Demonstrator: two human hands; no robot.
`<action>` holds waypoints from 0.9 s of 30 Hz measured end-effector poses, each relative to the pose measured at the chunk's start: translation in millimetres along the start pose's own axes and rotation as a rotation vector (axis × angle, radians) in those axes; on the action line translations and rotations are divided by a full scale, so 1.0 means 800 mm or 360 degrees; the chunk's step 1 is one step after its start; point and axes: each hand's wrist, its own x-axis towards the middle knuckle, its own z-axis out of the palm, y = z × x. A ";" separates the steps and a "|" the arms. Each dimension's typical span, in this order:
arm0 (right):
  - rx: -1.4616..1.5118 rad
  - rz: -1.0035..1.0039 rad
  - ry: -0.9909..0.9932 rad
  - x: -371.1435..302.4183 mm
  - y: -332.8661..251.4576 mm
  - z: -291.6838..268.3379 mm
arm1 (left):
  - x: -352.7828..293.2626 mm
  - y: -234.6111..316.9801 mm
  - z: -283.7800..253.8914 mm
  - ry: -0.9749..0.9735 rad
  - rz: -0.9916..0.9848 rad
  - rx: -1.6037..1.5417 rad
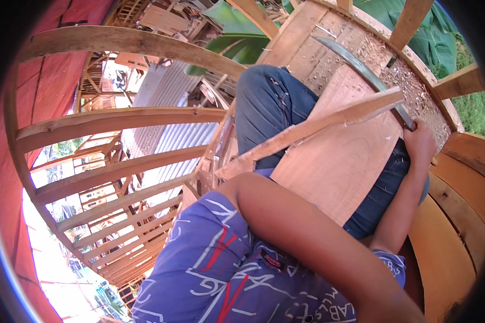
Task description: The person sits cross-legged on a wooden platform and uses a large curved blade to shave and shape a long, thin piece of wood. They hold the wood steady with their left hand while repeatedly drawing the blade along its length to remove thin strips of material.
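Note:
My right hand is closed around the near end of a machete, whose long, dark, slightly curved blade points away to the upper left. The blade crosses the far part of a wide, smooth plank that slants across my legs. A rough, narrow strip of wood lies over the plank, its right end overlapping the blade. My left arm bends at the elbow and runs back across my chest to the lower edge. The left hand is outside the picture.
I sit on a plank floor scattered with shavings. Curved wooden ribs rise at the left, with corrugated metal sheets beyond. A red cover hangs far left. Broad green leaves show behind; curved planks flank my right.

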 end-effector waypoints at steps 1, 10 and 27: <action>-0.0059 0.0038 0.0049 0.000 -0.007 -0.007 | -0.003 0.008 -0.005 -0.0025 -0.0125 0.0241; -0.0017 0.0142 0.0063 0.001 -0.012 -0.008 | -0.250 0.194 0.035 0.1211 -0.1237 0.2164; -0.0013 0.0409 0.0220 0.006 -0.021 -0.005 | -0.428 0.224 0.172 0.2329 -0.2931 0.1533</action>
